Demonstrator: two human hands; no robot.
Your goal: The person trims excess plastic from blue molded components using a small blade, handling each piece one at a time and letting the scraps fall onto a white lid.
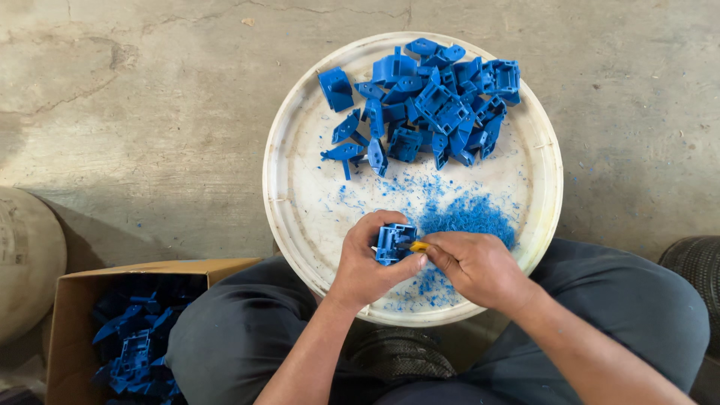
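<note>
We pinch 1 blue plastic part (394, 244) in our closed left hand (367, 266) | right hand (472, 266) grips yellow-handled tool (418, 246) | trim lightly, shavings (465, 217) falling onto white round tray (300, 195).

We cannot see most of the yellow tool (418, 246): our right hand (476, 268) covers all but its tip. Our left hand (369, 266) hides part of the blue plastic part (393, 241). Left of it, the cardboard box (75, 300) is cut by the bottom edge.
</note>
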